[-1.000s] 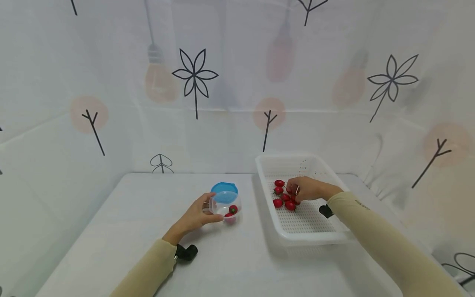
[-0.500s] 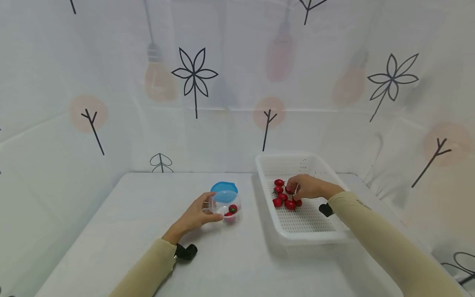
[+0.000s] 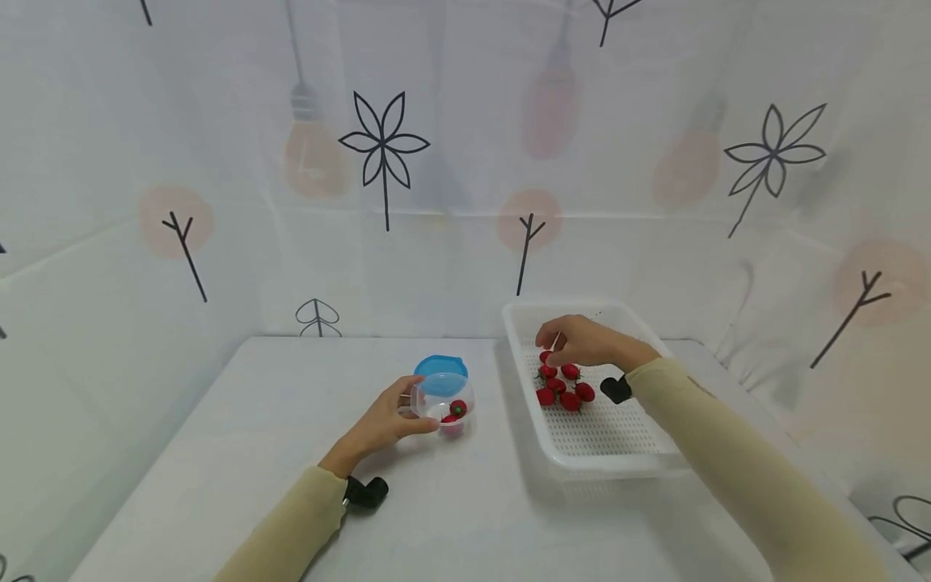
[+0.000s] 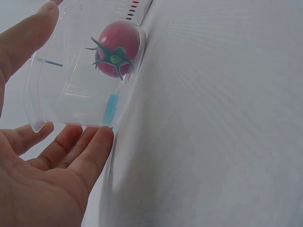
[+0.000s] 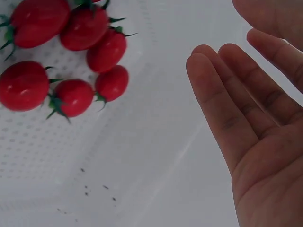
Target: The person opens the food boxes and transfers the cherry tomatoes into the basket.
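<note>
My left hand (image 3: pixel 385 424) holds a small clear plastic container (image 3: pixel 429 396) by its side, thumb and fingers on opposite sides of it. Cherry tomatoes (image 3: pixel 457 408) with green stems lie inside; in the left wrist view one tomato (image 4: pixel 118 49) shows through the clear wall. Over the white perforated basket (image 3: pixel 618 466), my right hand (image 3: pixel 585 341) hovers above several loose cherry tomatoes (image 3: pixel 570 401). Seen from the right wrist, the fingers (image 5: pixel 222 111) are nearly straight, with nothing between them, and apart from the tomatoes (image 5: pixel 73 97).
A blue lid (image 3: pixel 440 365) is just behind the clear container on the white table (image 3: pixel 291 404). The basket's raised walls stand to the right of it. A printed cloth (image 3: pixel 465 162) hangs behind the table.
My right hand has risen from among the tomatoes and moved slightly left and back over the basket, uncovering tomatoes beneath it. The left hand and the container have stayed put.
</note>
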Tool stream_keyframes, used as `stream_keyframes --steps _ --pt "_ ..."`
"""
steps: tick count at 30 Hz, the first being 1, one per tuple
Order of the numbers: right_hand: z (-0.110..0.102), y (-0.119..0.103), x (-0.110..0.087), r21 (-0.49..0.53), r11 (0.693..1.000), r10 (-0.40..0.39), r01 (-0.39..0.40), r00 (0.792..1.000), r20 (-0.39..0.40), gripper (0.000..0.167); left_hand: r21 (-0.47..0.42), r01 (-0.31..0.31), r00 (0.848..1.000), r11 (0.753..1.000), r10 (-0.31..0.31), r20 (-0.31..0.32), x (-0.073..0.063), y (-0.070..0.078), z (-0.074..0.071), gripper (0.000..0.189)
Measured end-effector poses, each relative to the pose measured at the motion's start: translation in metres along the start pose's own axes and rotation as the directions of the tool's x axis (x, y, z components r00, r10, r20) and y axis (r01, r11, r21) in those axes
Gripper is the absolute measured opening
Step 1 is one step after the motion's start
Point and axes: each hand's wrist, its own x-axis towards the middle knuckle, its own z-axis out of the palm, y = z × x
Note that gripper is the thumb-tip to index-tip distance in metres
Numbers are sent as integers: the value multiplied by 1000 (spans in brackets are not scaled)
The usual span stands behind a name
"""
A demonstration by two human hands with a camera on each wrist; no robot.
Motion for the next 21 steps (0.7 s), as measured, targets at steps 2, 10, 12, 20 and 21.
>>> stream_keyframes --steps 2,10,12,20,21 --pt "-3 -10 5 -9 1000 -30 30 999 -11 27 -4 3 1000 1000 -3 3 0 1 0 88" --pt "2 -48 24 -30 994 -104 104 995 0 26 -7 -1 1000 1000 1 0 0 -1 0 87" --pt "5 -58 29 -30 994 -109 109 994 11 26 -5 0 1000 1000 0 0 1 -1 0 87" --pt "17 -88 46 -32 982 -183 185 981 60 28 -15 21 1000 1000 -21 -6 1 1 1 86" --pt "20 -91 48 -32 981 -189 191 980 67 28 -19 27 1000 999 -27 -7 1 1 2 85"
